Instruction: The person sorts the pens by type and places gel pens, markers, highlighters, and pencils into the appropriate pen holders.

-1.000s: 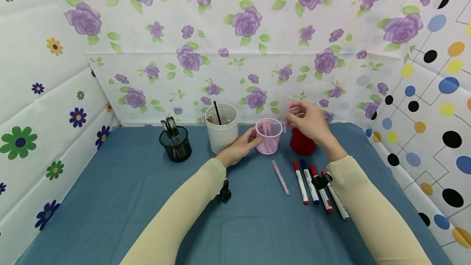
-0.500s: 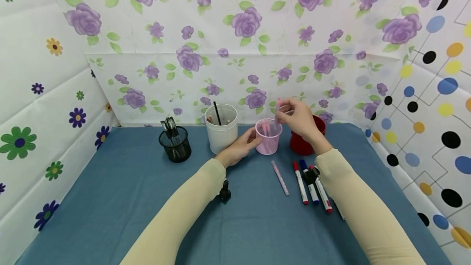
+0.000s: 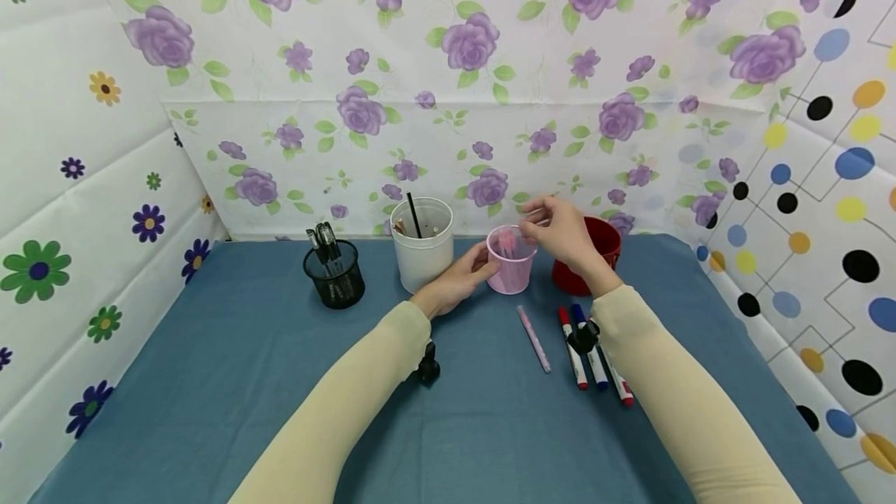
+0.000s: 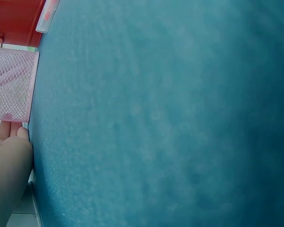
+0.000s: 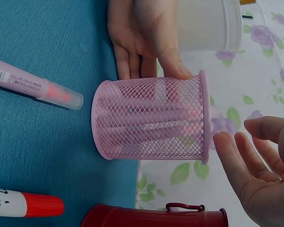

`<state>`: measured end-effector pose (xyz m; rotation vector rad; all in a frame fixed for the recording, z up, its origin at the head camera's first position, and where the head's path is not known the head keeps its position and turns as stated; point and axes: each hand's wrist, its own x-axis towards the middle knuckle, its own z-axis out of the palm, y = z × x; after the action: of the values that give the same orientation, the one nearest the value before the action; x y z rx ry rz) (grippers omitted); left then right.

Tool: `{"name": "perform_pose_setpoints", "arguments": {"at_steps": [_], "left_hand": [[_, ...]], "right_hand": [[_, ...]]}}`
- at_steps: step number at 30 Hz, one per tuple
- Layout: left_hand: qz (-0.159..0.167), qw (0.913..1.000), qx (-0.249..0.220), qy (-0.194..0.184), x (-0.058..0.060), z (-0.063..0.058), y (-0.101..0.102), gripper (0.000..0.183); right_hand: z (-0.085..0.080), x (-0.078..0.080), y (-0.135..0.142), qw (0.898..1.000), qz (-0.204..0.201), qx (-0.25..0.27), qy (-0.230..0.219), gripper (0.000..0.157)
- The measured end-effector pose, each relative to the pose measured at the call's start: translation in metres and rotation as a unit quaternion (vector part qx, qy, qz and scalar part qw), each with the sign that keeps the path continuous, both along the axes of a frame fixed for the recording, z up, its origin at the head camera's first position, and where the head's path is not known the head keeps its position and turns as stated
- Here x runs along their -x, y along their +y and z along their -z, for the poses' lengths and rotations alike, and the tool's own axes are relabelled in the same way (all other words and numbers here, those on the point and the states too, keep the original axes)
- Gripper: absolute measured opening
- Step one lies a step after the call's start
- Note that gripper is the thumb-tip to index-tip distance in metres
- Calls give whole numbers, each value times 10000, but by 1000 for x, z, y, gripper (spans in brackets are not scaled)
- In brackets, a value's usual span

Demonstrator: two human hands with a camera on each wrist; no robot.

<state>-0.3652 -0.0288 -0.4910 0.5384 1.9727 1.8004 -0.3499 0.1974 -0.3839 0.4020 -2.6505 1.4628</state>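
The pink mesh pen cup (image 3: 511,274) stands upright at the back of the table with several pink highlighters (image 5: 151,116) inside. My left hand (image 3: 455,282) holds it at its left side, thumb against the mesh near the rim in the right wrist view. Just over the rim, my right hand (image 3: 560,232) has its fingers spread apart, nothing between them. A pink highlighter (image 3: 534,339) lies on the cloth in front of the cup. To its right lie red and blue markers (image 3: 574,348), partly covered by the right forearm.
Behind the right hand stands a red pail (image 3: 602,243). Left of the pink cup are a white cup (image 3: 423,259) with a black stick and a black mesh cup (image 3: 336,286) with pens. Patterned cloth walls (image 3: 413,138) enclose the blue table (image 3: 448,434).
My right hand moved left to the pink cup with a pink highlighter, lowered it in and let go. My left hand stayed on the cup.
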Motion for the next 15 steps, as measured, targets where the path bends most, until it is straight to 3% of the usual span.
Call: {"name": "perform_pose_setpoints", "arguments": {"at_steps": [6, 15], "left_hand": [[-10, 10000, 24, -16, 0, 0, 0, 68], [10, 9999, -103, 23, 2, 3, 0, 67]], "right_hand": [[-4, -5, 3, 10000, 59, -57, -12, 29], [-15, -18, 10, 9972, 155, -555, 485, 27]]}}
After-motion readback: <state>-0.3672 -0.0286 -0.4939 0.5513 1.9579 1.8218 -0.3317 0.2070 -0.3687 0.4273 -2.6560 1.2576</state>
